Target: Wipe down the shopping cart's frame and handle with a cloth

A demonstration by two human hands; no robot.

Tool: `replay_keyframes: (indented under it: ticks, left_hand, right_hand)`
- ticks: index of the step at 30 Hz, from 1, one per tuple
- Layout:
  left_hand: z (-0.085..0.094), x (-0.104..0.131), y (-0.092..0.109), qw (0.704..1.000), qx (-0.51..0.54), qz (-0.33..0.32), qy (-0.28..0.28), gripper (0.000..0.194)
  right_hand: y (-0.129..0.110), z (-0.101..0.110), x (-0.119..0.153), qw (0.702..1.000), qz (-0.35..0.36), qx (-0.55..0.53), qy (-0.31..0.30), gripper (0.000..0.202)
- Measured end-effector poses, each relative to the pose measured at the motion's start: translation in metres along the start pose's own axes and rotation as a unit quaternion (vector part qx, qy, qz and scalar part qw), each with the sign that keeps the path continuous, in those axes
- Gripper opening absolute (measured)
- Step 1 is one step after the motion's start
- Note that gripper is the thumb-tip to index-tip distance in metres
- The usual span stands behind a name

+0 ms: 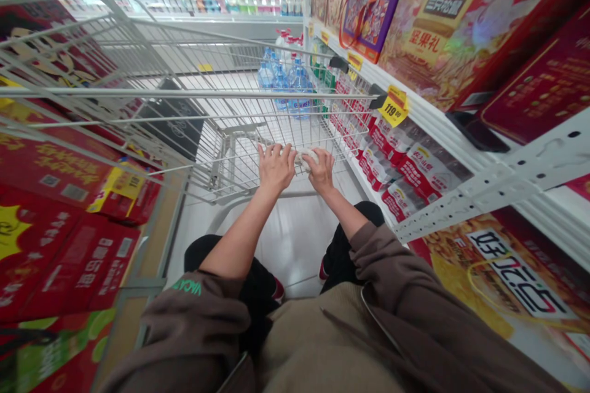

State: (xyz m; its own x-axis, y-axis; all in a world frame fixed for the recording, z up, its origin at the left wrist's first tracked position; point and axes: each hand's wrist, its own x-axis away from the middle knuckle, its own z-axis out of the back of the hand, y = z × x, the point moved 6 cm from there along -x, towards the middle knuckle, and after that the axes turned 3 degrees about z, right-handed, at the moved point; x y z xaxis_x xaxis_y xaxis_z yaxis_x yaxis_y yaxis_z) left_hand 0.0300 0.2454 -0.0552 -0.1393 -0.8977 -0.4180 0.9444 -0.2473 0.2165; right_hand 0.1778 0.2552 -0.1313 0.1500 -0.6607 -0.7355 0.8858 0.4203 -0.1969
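Observation:
A wire shopping cart (221, 95) stands tilted in front of me, its basket stretching across the upper left. Low on the cart's near side, my left hand (277, 169) curls its fingers over a whitish, crumpled, cloth-like piece (302, 158) against the wires. Just to the right, my right hand (321, 171) grips the other end of the same whitish piece, thumb and fingers bent. Its exact kind is hard to make out, and the fingers hide part of it. A dark panel with a pale print (173, 120) is on the cart's left part.
Shelves on the right carry gift boxes (428, 24) above red-labelled bottle packs (410, 166); a yellow price tag (395, 107) juts out. Red cartons (69, 258) are stacked left. Large blue water bottles (290, 83) stand on the floor beyond the cart, before a lit refrigerated display (221, 6).

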Motion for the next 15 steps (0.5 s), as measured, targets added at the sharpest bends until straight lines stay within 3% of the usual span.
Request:
replay_keyframes:
  ticks: [4, 9, 15]
  left_hand:
    - [0.001, 0.001, 0.001, 1.000, -0.005, 0.008, -0.003, 0.055]
    - [-0.003, -0.005, 0.012, 0.999, -0.011, 0.048, 0.000, 0.055]
    - [-0.007, -0.003, 0.014, 0.999, -0.003, 0.031, -0.011, 0.056]
  right_hand:
    - [0.008, -0.003, 0.012, 1.000, 0.001, 0.014, 0.001, 0.038]
    - [0.013, -0.003, -0.006, 0.997, -0.024, 0.031, 0.061, 0.035]
    - [0.017, -0.022, 0.008, 0.997, -0.035, 0.022, -0.058, 0.035]
